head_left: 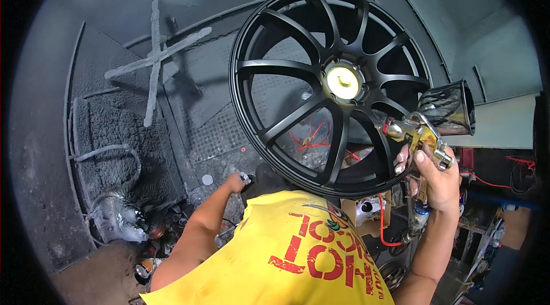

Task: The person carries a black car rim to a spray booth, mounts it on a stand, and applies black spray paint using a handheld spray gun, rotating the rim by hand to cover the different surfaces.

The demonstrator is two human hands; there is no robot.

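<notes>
A spray gun (424, 133) is gripped in my right hand (435, 173), the fingers wrapped round its handle. Its paint cup (447, 109), smeared with dark paint, sticks out to the right. The gun's nozzle points left at the lower right spokes of a black multi-spoke car wheel (292, 116), close to them. A yellowish round piece (344, 82) shows at the wheel's hub. Down by my body, my left hand (236, 182) is closed, with something small and pale at its fingers that I cannot make out. A red air hose (382, 225) runs below the gun.
At the left stands a grey paint-coated cross-shaped stand (156, 58). Below it lie a rough grey mat-like slab (109, 139) and a silvery crumpled bundle (117, 218). Cans (144, 269) sit at the lower left. A cardboard box (381, 216) and cluttered shelving are at the right.
</notes>
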